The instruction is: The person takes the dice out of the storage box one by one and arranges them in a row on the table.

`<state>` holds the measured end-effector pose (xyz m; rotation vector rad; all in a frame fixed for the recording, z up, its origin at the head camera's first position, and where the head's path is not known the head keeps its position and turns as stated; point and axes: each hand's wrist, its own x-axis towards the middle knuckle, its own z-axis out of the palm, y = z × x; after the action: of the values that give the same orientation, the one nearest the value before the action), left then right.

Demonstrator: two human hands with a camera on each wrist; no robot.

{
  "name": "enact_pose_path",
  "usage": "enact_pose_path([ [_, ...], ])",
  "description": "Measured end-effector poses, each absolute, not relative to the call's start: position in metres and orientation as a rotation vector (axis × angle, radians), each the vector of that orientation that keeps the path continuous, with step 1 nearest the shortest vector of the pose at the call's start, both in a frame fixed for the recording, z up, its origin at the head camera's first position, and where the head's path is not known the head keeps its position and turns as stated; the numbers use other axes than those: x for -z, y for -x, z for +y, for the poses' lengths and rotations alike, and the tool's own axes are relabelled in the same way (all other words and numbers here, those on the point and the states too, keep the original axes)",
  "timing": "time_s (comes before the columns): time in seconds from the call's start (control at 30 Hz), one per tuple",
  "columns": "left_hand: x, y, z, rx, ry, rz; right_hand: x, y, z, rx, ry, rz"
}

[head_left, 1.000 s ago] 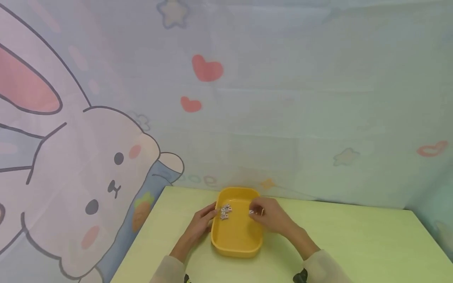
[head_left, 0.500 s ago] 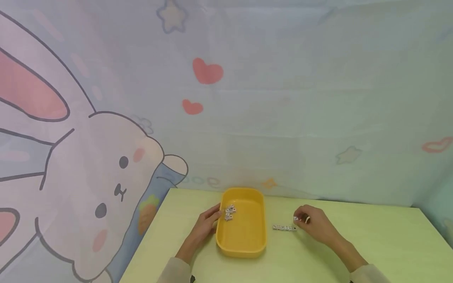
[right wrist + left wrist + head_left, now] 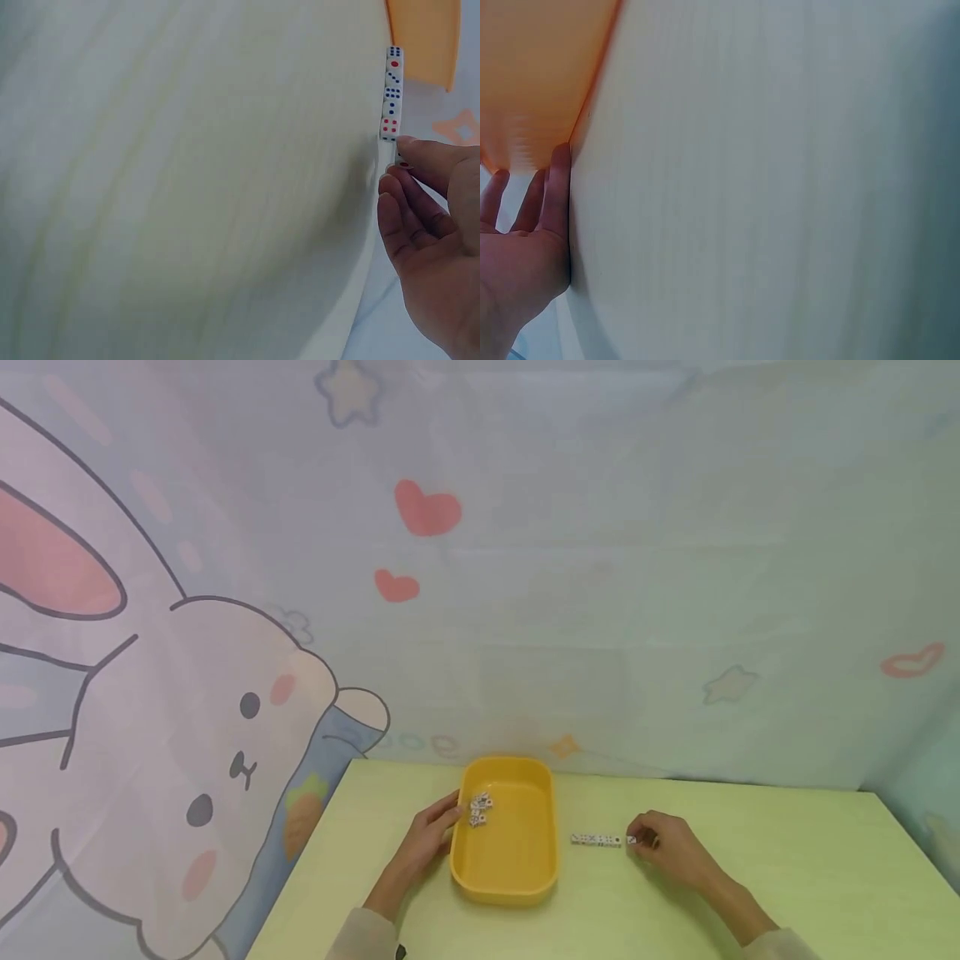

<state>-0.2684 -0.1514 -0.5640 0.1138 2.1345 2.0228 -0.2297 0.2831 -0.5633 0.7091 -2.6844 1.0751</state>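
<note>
My right hand [image 3: 670, 849] pinches a small white die [image 3: 632, 840] between thumb and fingertips, at the right end of a straight row of several white dice [image 3: 596, 841] on the table. In the right wrist view, the row of dice [image 3: 392, 94] shows red and blue pips, and the pinched die [image 3: 403, 164] is mostly covered by my fingers. My left hand [image 3: 425, 839] touches the left side of a yellow tray [image 3: 504, 896], thumb at its rim. The left wrist view shows its fingers [image 3: 557, 187] fairly straight against the outer wall. Several more dice [image 3: 478, 810] lie clustered inside the tray, at its left.
The pale green table [image 3: 787, 860] extends to the right of my right hand. Behind it hangs a backdrop [image 3: 600, 568] printed with a rabbit, hearts and stars. The tray stands between my left hand and the row of dice.
My right hand has carried a die from above the tray to the table on the right, then lowered it beside the row's end. The left hand has stayed at the tray.
</note>
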Motion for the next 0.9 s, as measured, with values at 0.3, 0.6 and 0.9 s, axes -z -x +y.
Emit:
enact_pose_path([
  [0.3, 0.566, 0.271, -0.152, -2.013, -0.088, 2.143, 0.572, 0.237, 0.276, -1.052, -0.648, -2.744],
  [0.6, 0.565, 0.277, -0.153, -2.022, -0.090, 2.139, 0.571, 0.242, 0.274, -1.079, -0.611, -2.742],
  [0.9, 0.567, 0.272, -0.153, -2.018, -0.081, 2.121, 0.578, 0.241, 0.275, -1.096, -0.610, -2.761],
])
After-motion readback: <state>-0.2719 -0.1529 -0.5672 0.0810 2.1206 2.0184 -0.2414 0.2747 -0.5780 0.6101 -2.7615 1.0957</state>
